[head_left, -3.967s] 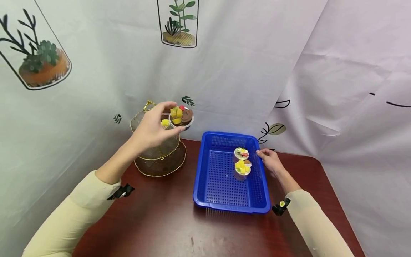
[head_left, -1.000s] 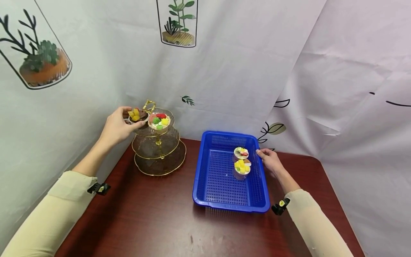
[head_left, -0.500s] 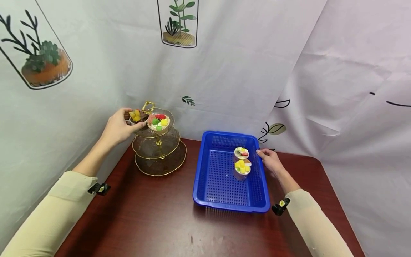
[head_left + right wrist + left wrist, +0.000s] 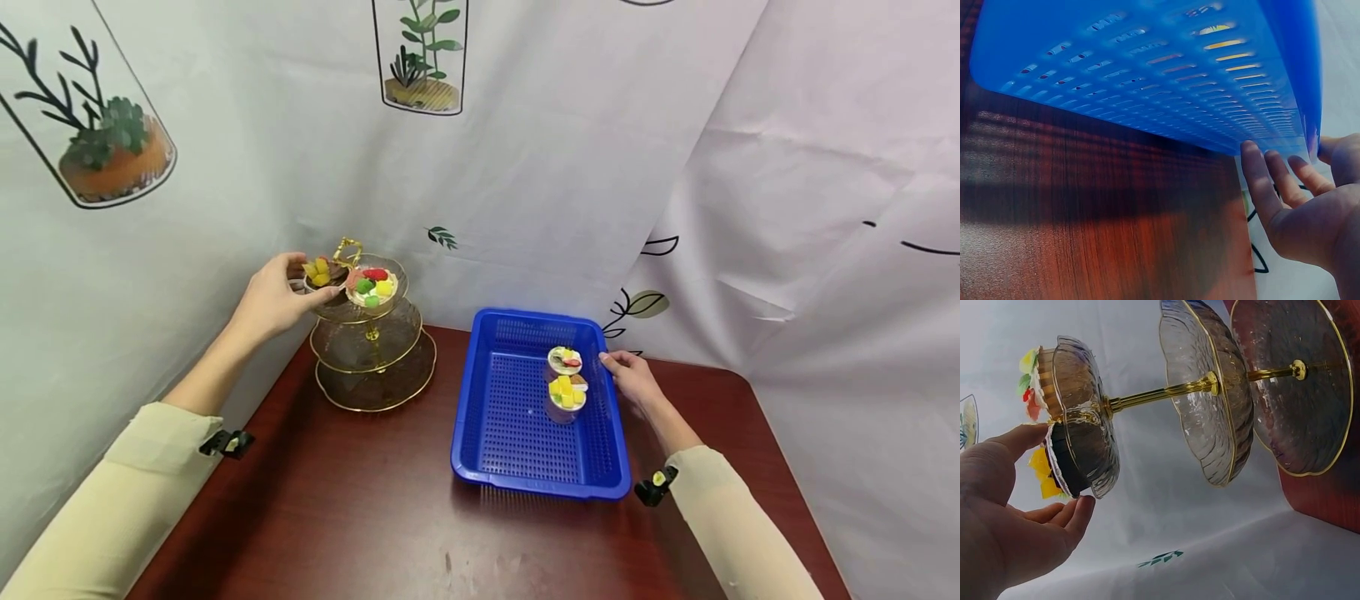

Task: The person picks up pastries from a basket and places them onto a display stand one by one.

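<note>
A chocolate cupcake [image 4: 321,273] with yellow fruit pieces sits at the top tier of a three-tier glass stand [image 4: 372,333], and my left hand [image 4: 272,298] holds it by its sides. In the left wrist view, the thumb and fingers [image 4: 1082,515] span the dark cupcake [image 4: 1067,464] inside the top bowl. Beside it in that bowl rests a cream cupcake [image 4: 372,286] with red, green and yellow toppings. My right hand [image 4: 633,377] grips the right rim of a blue plastic basket [image 4: 467,417], thumb over the rim, fingers along the outer wall.
Two fruit-topped dessert cups, one with yellow cubes [image 4: 566,398] and one with a red slice [image 4: 564,361], stand in the basket's right half. The dark red table [image 4: 375,500] meets a printed fabric backdrop [image 4: 540,208] behind. A gold handle [image 4: 347,248] tops the stand.
Since four seconds ago, my left hand has carried the chocolate cupcake left, from in front of the stand to its top tier. Over the last second it barely moves. The right hand stays put.
</note>
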`<act>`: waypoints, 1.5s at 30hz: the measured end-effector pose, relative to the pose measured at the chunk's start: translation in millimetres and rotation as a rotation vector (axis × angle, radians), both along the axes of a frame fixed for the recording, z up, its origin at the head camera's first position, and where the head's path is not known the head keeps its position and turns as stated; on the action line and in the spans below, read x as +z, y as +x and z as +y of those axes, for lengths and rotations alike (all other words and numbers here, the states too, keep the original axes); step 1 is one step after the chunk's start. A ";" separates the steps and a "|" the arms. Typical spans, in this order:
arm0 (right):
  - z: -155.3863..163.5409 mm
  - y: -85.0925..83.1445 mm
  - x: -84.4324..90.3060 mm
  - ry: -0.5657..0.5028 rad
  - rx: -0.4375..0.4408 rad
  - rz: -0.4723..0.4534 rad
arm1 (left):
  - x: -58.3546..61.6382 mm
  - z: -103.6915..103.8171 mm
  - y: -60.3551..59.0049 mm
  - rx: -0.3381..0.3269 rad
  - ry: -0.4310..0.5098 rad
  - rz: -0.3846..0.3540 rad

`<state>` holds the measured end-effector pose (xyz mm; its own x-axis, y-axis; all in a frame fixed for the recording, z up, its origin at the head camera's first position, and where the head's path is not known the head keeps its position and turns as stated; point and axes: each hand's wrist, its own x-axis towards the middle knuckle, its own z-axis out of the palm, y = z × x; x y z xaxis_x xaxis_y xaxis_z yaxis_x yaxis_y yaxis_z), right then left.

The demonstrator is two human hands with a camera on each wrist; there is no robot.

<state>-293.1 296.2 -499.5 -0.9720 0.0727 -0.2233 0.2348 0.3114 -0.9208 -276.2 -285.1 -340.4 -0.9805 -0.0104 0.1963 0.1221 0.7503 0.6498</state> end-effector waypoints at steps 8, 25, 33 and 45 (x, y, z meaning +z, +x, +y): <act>0.5 1.0 2.5 0.002 0.000 0.008 | 5.7 -1.6 5.2 -0.012 0.016 0.019; 0.2 1.3 3.3 0.030 -0.003 0.010 | 28.4 7.0 23.5 -0.012 0.028 0.139; -0.3 2.1 2.4 0.017 0.000 -0.002 | 37.3 21.4 28.3 -0.038 0.064 0.184; -0.7 1.8 3.6 0.009 -0.005 -0.014 | 45.1 41.2 36.8 -0.097 0.097 0.278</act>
<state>-291.3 295.5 -495.9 -0.9684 0.0795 -0.2365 0.2495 0.3183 -0.9146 -239.4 -243.9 -295.3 -0.8867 0.0486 0.4599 0.3731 0.6628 0.6493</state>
